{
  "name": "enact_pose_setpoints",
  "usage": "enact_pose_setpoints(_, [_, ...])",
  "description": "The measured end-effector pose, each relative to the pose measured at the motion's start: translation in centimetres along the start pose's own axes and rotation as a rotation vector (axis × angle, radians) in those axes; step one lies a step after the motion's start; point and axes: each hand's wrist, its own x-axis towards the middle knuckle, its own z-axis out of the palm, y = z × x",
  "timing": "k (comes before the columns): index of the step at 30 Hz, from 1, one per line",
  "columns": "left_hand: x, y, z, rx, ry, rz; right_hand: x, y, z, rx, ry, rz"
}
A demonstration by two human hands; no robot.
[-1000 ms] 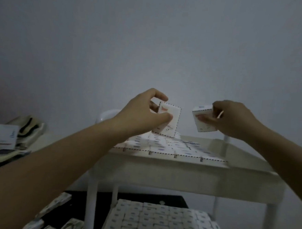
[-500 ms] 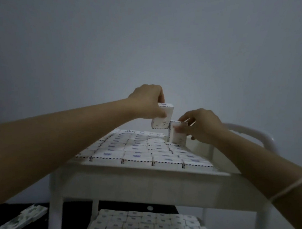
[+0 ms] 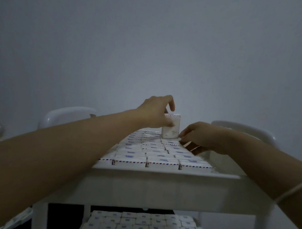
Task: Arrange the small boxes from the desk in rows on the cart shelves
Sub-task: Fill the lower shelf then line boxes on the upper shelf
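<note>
Atop cart shelf (image 3: 160,171), left fingers (image 3: 171,103) pinch upright box (image 3: 171,129).

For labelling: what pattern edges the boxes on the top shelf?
Red and blue dashes on white boxes; clearest in the head view.

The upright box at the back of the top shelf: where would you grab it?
Its upper half, coming from above. The upright box stands taller than the rows of boxes crowding its base, so only the top is free; the left hand pinches it there.
</note>
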Motion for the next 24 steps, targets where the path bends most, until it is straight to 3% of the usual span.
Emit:
enact_pose_setpoints(7, [-0.1, -1.0, 0.3, -0.014, -0.242, 0.010, -1.0, -0.7, 0.9, -0.210, 0.046, 0.056])
enact_pose_setpoints(11, [-0.9, -0.9, 0.4, 0.027, -0.374, -0.025, -1.3, -1.5, 0.6, -0.227, 0.316, -0.128])
enact_pose_setpoints(15, [-2.7, 0.4, -0.7, 0.129, -0.403, -0.047, -3.7, -3.1, 1.5, -0.227, 0.510, -0.395])
enact_pose_setpoints(18, [-5.6, 1.9, -3.8, 0.077, -0.238, -0.062, -7.0, -4.9, 4.1, -0.186, 0.606, -0.602])
enact_pose_setpoints(21, [-11.0, 2.5, -7.9, 0.030, 0.000, -0.036, -10.6, -6.6, 7.6, -0.058, 0.606, -0.782])
enact_pose_setpoints(24, [-18.3, 0.8, -10.8, 0.128, 0.174, -0.014, -13.6, -8.2, 11.8, -0.022, 0.573, -0.966])
